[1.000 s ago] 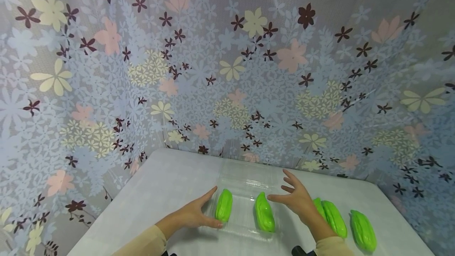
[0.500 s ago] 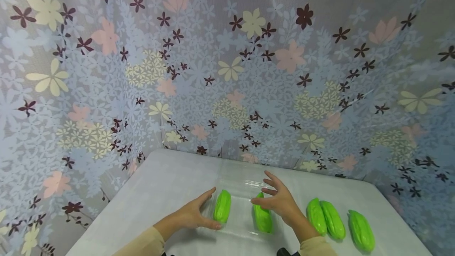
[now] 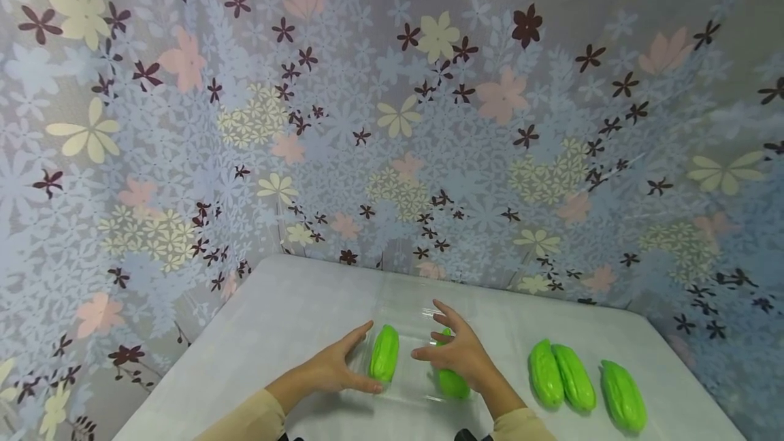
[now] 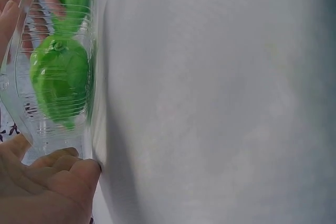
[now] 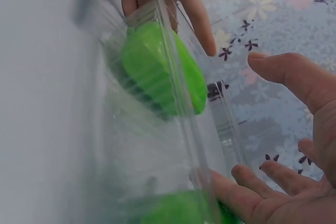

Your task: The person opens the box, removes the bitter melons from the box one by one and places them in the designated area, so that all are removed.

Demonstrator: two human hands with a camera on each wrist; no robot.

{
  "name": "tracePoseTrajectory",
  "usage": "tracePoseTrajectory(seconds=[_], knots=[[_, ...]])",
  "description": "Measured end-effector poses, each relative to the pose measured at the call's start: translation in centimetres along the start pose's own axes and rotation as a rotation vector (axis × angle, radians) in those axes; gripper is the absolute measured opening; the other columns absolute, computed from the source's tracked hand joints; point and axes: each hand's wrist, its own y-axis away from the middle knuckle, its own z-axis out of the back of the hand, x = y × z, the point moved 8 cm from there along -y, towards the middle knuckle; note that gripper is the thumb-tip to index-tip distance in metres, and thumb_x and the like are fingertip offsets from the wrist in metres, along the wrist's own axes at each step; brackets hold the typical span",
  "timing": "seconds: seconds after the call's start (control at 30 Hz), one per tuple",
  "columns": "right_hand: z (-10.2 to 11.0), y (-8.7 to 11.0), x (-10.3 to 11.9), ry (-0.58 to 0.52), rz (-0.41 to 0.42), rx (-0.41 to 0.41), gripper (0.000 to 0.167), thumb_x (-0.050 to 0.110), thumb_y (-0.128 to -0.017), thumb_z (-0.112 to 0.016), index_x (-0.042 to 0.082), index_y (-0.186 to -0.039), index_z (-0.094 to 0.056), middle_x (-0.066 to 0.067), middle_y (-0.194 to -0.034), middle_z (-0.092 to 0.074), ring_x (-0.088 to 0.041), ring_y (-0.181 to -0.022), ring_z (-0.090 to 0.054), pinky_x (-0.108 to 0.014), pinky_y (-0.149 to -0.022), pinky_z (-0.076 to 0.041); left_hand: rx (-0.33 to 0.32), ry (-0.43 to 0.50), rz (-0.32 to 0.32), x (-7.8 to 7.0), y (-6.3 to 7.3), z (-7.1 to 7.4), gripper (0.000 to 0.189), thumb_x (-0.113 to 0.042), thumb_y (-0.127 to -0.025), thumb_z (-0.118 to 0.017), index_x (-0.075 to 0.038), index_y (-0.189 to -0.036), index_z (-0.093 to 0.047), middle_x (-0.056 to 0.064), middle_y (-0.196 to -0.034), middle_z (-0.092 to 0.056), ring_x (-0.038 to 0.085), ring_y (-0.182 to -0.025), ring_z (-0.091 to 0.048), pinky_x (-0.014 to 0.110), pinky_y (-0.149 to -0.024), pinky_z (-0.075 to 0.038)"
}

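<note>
head view: clear box (image 3: 407,376) sits mid-table, between my hands, w/ 2 green pods inside. left pod (image 3: 384,354) has its long axis near–far, far end tipped slightly right; right pod (image 3: 453,384) also runs near–far but its far end leans left, partly hidden under my right hand (image 3: 456,352). that hand hangs above it, fingers spread, palm facing left, gripping nothing; can't tell if any fingertip touches the rim. my left hand (image 3: 333,366) holds the box's left end, thumb at the near corner, index stretched to the far one. both forearms come in from the near side, tan sleeves (image 3: 248,417) at wrists.

box = thin clear plastic, ribbed walls (left wrist cam), shiny rim. pods glossy, plump, lengthwise grooves. 3 more lie on the white table (image 3: 294,312) to the right: 2 side by side (image 3: 546,374) (image 3: 573,378), 1 apart (image 3: 623,397), far ends all leaning left. flowered cloth (image 3: 337,121) hangs behind, blue-grey w/ cream, pink + maroon blooms.
</note>
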Motion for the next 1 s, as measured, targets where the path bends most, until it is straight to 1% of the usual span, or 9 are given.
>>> tracePoseTrajectory(seconds=[0.23, 0.37, 0.53, 0.63, 0.77, 0.83, 0.87, 1.0], knots=[[-1.6, -0.2, -0.5, 0.05, -0.026, 0.023, 0.109, 0.005, -0.071, -0.092, 0.016, -0.16, -0.03, -0.031, -0.157, -0.027, -0.056, -0.134, -0.039, -0.06, -0.081, -0.057, 0.0, -0.003, -0.004, 0.0, 0.1, -0.2, 0.116, -0.04, -0.071, -0.093, -0.024, -0.162, -0.023, 0.019, -0.163, -0.026, 0.043, -0.147, -0.025, 0.065, -0.114, -0.023], [-2.3, -0.5, -0.5, 0.081, -0.019, 0.038, 0.109, 0.006, -0.071, -0.092, 0.016, -0.16, -0.03, -0.033, -0.156, -0.027, -0.056, -0.132, -0.04, -0.06, -0.08, -0.057, -0.005, -0.017, -0.009, -0.1, 0.1, -0.1, 0.115, -0.042, -0.072, -0.092, -0.025, -0.162, -0.023, 0.021, -0.162, -0.027, 0.043, -0.146, -0.026, 0.066, -0.113, -0.024], [-3.8, -0.8, -0.6, 0.118, -0.019, 0.074, 0.108, 0.008, -0.07, -0.093, 0.016, -0.159, -0.032, -0.034, -0.155, -0.027, -0.057, -0.13, -0.042, -0.058, -0.078, -0.058, -0.002, -0.008, 0.001, -0.1, 0.2, 0.1, 0.114, -0.04, -0.073, -0.092, -0.026, -0.162, -0.023, 0.02, -0.162, -0.025, 0.044, -0.147, -0.024, 0.069, -0.113, -0.022], [-4.5, -0.9, -0.8, 0.149, -0.026, 0.071, 0.11, 0.008, -0.068, -0.095, 0.016, -0.159, -0.033, -0.035, -0.155, -0.027, -0.056, -0.128, -0.045, -0.056, -0.076, -0.059, 0.001, -0.006, -0.001, -0.1, 0.2, 0.1, 0.114, -0.04, -0.073, -0.092, -0.026, -0.162, -0.023, 0.018, -0.163, -0.024, 0.043, -0.147, -0.024, 0.069, -0.113, -0.021], [-4.8, -1.2, -1.2, 0.192, -0.039, 0.057, 0.111, 0.012, -0.064, -0.097, 0.019, -0.158, -0.036, -0.033, -0.155, -0.029, -0.054, -0.125, -0.05, -0.052, -0.074, -0.06, 0.01, -0.005, -0.012, 0.1, 0.1, 0.0, 0.113, -0.04, -0.074, -0.091, -0.027, -0.162, -0.022, 0.016, -0.164, -0.023, 0.042, -0.148, -0.023, 0.069, -0.112, -0.022], [-4.9, -1.4, -1.5, 0.213, -0.044, 0.061, 0.111, 0.014, -0.064, -0.098, 0.021, -0.157, -0.038, -0.033, -0.155, -0.03, -0.052, -0.123, -0.052, -0.052, -0.075, -0.06, 0.011, -0.001, -0.014, 0.1, 0.1, 0.1, 0.113, -0.04, -0.074, -0.091, -0.026, -0.162, -0.022, 0.017, -0.164, -0.023, 0.043, -0.147, -0.023, 0.07, -0.112, -0.022], [-4.9, -1.5, -1.5, 0.242, -0.038, 0.063, 0.111, 0.016, -0.063, -0.098, 0.022, -0.157, -0.039, -0.033, -0.154, -0.031, -0.051, -0.122, -0.054, -0.053, -0.077, -0.059, 0.011, -0.002, -0.014, 0.1, 0.1, 0.1, 0.113, -0.04, -0.074, -0.091, -0.025, -0.162, -0.022, 0.018, -0.163, -0.024, 0.043, -0.147, -0.024, 0.07, -0.112, -0.022], [-5.5, -1.9, -1.3, 0.352, -0.022, 0.074, 0.11, 0.022, -0.063, -0.099, 0.022, -0.156, -0.04, -0.031, -0.152, -0.036, -0.047, -0.116, -0.059, -0.06, -0.086, -0.054, 0.006, -0.003, -0.008, 0.1, 0.0, 0.1, 0.114, -0.04, -0.073, -0.092, -0.024, -0.162, -0.023, 0.021, -0.162, -0.025, 0.044, -0.147, -0.024, 0.07, -0.111, -0.023]])
